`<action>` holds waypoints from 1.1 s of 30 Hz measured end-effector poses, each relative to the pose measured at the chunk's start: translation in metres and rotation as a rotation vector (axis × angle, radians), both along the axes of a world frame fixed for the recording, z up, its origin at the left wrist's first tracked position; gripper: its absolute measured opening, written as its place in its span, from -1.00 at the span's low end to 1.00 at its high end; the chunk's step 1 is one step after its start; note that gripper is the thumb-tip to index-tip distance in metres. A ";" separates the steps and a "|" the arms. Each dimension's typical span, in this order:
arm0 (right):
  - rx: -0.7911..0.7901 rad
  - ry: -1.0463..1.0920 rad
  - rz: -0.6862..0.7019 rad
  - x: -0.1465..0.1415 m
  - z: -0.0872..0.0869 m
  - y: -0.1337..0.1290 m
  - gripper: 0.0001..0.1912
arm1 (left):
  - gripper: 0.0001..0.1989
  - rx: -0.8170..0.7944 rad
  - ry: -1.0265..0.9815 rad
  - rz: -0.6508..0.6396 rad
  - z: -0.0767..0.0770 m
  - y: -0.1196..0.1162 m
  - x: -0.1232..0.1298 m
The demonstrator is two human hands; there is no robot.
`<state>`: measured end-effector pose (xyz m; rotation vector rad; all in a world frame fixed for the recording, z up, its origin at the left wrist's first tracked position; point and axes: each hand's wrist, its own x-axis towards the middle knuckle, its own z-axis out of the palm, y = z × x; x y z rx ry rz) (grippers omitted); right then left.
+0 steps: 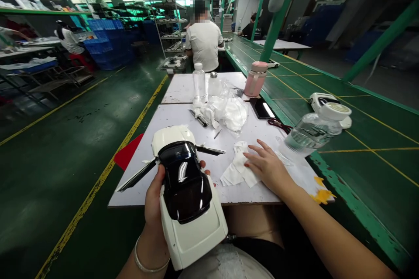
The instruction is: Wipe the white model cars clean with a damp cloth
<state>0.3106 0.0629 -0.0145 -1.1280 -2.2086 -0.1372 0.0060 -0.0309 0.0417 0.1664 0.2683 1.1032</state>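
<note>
A white model car (196,235) with a glossy black roof and both doors swung out is held in my left hand (155,207), its fingers wrapped round the body from below. My right hand (268,168) rests on the white table (209,198), fingers spread, the fingertips touching a crumpled white cloth (238,168). Behind the cloth is a heap of white wipes and clear plastic (229,113). A pen-like tool (198,117) lies left of the heap.
A large clear bottle (314,130) stands right of my right hand, near a phone (262,109) and a pink flask (255,79). Another model car (322,100) sits on the green conveyor (294,83). A person (204,43) in white sits ahead.
</note>
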 end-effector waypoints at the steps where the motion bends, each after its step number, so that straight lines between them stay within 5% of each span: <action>1: -0.010 0.035 -0.005 -0.001 -0.002 0.003 -0.87 | -0.31 -0.024 0.002 -0.010 0.002 -0.001 0.001; 3: -0.035 0.180 -0.016 -0.004 0.007 0.003 -0.86 | -0.30 -0.082 0.010 0.000 0.007 -0.002 0.004; 7: -0.076 0.507 -0.019 -0.031 0.057 -0.013 -0.77 | -0.37 -0.179 0.061 0.067 0.014 -0.001 0.015; 10: 0.035 0.431 0.146 -0.068 0.079 -0.018 -0.80 | -0.47 -0.249 0.142 0.095 0.016 0.001 0.026; 15: 0.209 0.197 0.247 -0.104 0.065 -0.001 -0.92 | -0.65 -0.322 0.233 0.169 0.015 -0.001 0.038; 24: 0.316 0.272 0.304 -0.081 0.044 0.003 -0.81 | -0.48 -0.306 0.110 -0.016 0.021 -0.003 0.039; 28: 0.329 0.287 0.192 -0.055 0.036 0.004 -0.76 | -0.43 -0.214 0.139 -0.020 0.025 0.000 0.038; 33: 0.266 0.463 -0.140 -0.031 0.045 0.006 -0.81 | -0.45 -0.208 0.088 0.052 0.027 0.001 0.030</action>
